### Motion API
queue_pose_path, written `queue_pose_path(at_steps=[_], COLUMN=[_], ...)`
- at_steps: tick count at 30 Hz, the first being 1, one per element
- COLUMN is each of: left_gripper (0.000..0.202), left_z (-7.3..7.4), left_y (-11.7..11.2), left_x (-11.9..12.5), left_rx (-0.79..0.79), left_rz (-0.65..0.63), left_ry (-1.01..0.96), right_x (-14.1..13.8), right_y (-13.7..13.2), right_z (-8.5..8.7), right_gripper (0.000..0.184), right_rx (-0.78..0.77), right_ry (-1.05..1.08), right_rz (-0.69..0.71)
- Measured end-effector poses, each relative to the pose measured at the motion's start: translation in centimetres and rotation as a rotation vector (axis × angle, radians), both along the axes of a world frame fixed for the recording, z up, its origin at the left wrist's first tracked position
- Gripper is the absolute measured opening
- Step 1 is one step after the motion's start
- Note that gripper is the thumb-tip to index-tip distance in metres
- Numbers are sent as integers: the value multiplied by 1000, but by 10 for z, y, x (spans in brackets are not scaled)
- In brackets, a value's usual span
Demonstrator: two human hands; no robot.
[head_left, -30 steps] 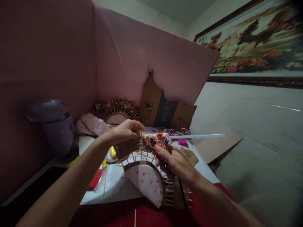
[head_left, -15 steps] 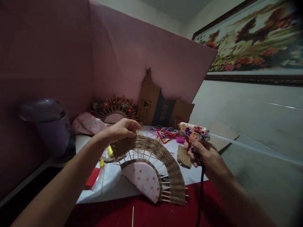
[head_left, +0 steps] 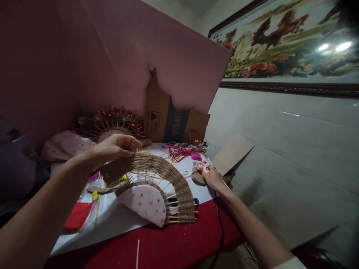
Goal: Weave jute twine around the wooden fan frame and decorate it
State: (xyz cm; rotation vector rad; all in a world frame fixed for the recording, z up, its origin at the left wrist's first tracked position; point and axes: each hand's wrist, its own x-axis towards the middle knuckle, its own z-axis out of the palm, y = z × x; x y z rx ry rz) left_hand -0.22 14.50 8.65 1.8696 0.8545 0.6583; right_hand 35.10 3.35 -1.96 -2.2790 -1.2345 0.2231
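My left hand [head_left: 119, 145] has its fingers closed at the top edge of a half-round fan of twine [head_left: 181, 186] woven over thin wooden sticks. The fan is tilted up from the table. At its centre is a half disc of white cloth [head_left: 146, 203] with red dots. My right hand [head_left: 213, 180] grips a flower-patterned glue gun [head_left: 204, 167], mostly hidden by the hand, with a black cord [head_left: 220, 228] hanging down. The glue gun is over a small brown cardboard piece [head_left: 198, 178] on the white sheet.
Behind stand a decorated stick fan [head_left: 112, 121] and torn cardboard [head_left: 157, 119]. Coloured pipe cleaners [head_left: 182, 149] lie in a heap beside a pink packet [head_left: 196, 156]. A red packet [head_left: 77, 216] lies at left, and a loose stick [head_left: 137, 254] on the red cloth [head_left: 168, 246].
My right hand has lowered the glue gun from mid-air to the cardboard piece. My left hand stays at the fan's top edge. The whole view has swung to the right.
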Motion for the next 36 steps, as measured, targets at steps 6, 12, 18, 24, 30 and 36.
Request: queue_pose_path(at_steps=[6, 12, 18, 24, 30, 36], left_gripper=[33, 33, 34, 31, 34, 42], left_z=[4, 2, 2, 0, 2, 1], left_y=[-11, -15, -18, -16, -18, -18], left_x=[6, 9, 9, 11, 10, 12], left_rx=[25, 21, 28, 73, 24, 16], left_rz=[-15, -70, -103, -102, -134, -174], left_ry=[-15, -50, -68, -63, -87, -17], right_x=[-30, -104, -159, -164, -166, -166], right_y=[-7, 0, 34, 52, 53, 55], right_z=[31, 93, 107, 106, 106, 102], right_gripper=[37, 27, 50, 50, 48, 41], right_rx=[-54, 397, 207, 105, 114, 135], right_ry=[-310, -66, 347, 624, 575, 572], right_rz=[-1, 663, 866, 870, 865, 863])
